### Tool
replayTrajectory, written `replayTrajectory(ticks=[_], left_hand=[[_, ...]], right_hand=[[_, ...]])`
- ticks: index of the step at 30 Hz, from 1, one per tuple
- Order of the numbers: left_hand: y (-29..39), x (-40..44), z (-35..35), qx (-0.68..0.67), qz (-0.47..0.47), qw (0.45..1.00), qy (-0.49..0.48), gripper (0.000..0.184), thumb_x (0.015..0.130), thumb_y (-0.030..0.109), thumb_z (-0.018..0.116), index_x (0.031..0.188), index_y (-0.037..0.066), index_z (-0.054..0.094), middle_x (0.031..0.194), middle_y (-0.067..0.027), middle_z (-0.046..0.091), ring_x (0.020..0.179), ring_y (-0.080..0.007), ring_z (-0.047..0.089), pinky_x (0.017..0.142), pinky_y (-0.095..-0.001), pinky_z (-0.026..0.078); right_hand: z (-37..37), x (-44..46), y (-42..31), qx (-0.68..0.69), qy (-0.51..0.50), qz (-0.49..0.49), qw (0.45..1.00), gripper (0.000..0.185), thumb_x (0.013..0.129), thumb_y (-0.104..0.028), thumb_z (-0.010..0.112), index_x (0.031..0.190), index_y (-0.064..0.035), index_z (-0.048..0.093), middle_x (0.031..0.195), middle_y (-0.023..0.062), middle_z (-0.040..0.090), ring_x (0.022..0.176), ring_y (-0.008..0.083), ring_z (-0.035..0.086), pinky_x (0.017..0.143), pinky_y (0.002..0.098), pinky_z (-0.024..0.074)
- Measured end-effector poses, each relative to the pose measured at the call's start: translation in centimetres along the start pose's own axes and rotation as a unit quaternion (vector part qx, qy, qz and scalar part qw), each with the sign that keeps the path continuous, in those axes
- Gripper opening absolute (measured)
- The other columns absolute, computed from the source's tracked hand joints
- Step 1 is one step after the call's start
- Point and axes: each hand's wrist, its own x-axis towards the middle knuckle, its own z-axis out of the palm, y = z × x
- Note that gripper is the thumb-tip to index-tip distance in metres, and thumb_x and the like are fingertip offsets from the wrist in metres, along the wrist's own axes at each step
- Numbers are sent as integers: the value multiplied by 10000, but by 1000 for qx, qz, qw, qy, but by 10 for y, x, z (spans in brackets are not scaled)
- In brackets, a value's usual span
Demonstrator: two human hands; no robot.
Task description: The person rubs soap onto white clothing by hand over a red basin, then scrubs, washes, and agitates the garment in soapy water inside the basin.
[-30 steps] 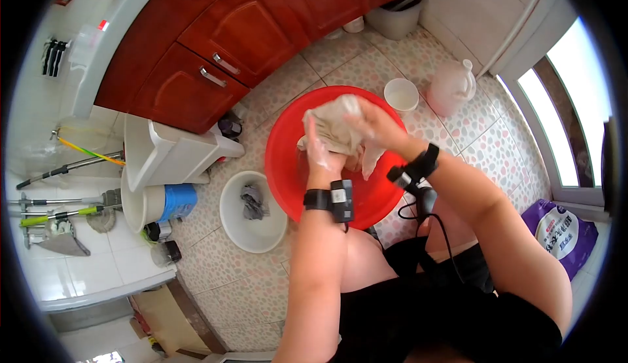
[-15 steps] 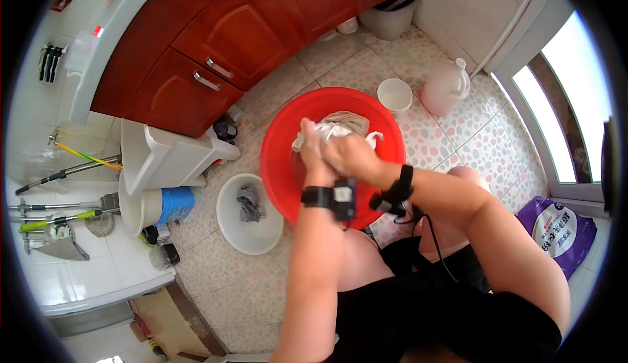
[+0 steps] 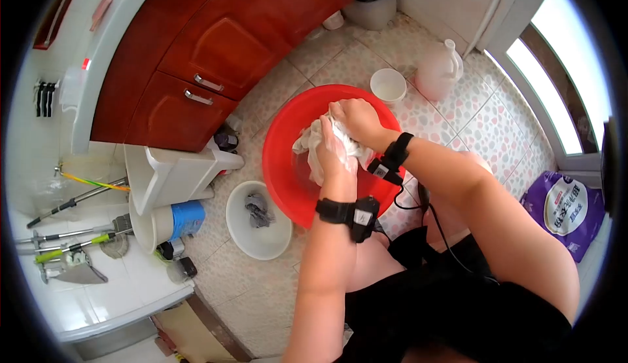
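A large red basin (image 3: 278, 180) stands on the floor in front of me, with wet white cloth (image 3: 313, 145) bunched inside it. My right hand (image 3: 358, 119) is curled into a fist on the cloth toward the basin's far right side. Close beside it, my left hand (image 3: 335, 150) grips the same cloth, its thumb side up. White folds show between and below both hands. Both wrists wear black straps with small devices. What kind of garment the cloth is, I cannot make out.
Left of the basin stands a white tub (image 3: 261, 242) with a grey cloth (image 3: 257, 210) in it. Beyond are a small white bucket (image 3: 388, 86) and a pinkish jug (image 3: 439, 72). A purple bag (image 3: 564, 212) lies right; red cabinets (image 3: 216, 55) stand behind. A cable hangs near my right forearm.
My hands were close together over the cloth; now the right fist sits farther up and the left has shifted right, with white cloth raised between them. The camera view has shifted slightly.
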Motion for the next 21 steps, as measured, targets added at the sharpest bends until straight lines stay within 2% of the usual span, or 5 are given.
replayTrajectory(ticks=[3,6,9,16,21], left_hand=[[13,-10,1,110,1,994,4,528,887,451,486,1139,-12,496,1074,-101,565,967,-208,566,832,-334,463],[17,18,-47,-23,-158,986,-39,474,901,436,465,1125,20,500,1013,-77,576,910,-197,575,781,-350,478],[3,-9,5,-32,3,999,-30,306,910,307,490,1057,39,496,994,-88,567,887,-223,571,736,-364,485],[15,17,-43,13,-107,994,3,426,893,435,470,1082,55,488,955,-94,582,831,-243,589,750,-361,495],[-8,5,-11,60,29,998,-2,512,853,472,526,1135,47,480,995,-105,579,872,-250,586,749,-395,489]], right_hand=[[19,-15,3,-175,10,-163,971,216,802,-253,503,770,-51,574,667,161,612,602,357,608,532,433,487],[16,-40,-22,-17,-4,-157,987,254,798,-279,513,756,-36,577,657,190,605,606,364,608,544,449,486],[0,-6,-1,-7,-29,19,999,232,821,-251,487,764,-59,604,669,186,606,651,373,606,604,451,482],[20,-41,-17,-12,-29,-174,984,259,806,-294,496,768,-47,564,639,192,586,618,382,590,572,466,465],[0,-18,-17,-28,4,-26,999,339,826,-310,479,677,-24,585,701,221,583,674,400,570,636,467,451]])
